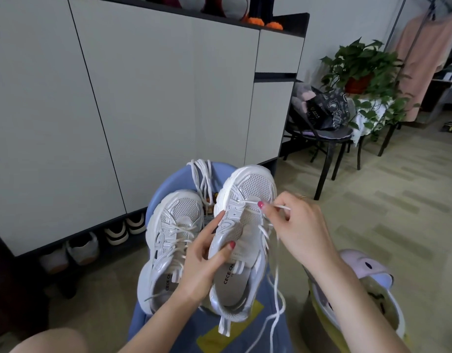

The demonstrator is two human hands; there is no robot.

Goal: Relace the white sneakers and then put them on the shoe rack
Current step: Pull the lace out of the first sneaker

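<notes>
Two white sneakers lie on a blue stool (169, 179) in front of me. The left sneaker (169, 240) is laced and rests flat. My left hand (202, 263) grips the right sneaker (245, 220) round its tongue and side, tilting it up. My right hand (293, 225) pinches a white lace (276, 284) at the lowest eyelets near the toe. The lace's loose length hangs down past the heel. A spare bundle of white laces (203, 179) lies behind the left sneaker.
A tall white shoe cabinet (143, 98) stands ahead, with several shoes in the open gap (92, 245) under it. A black chair (324, 138) with a dark bag and a potted plant (365, 72) are at the right. A slipper on my foot (365, 281) shows at the lower right.
</notes>
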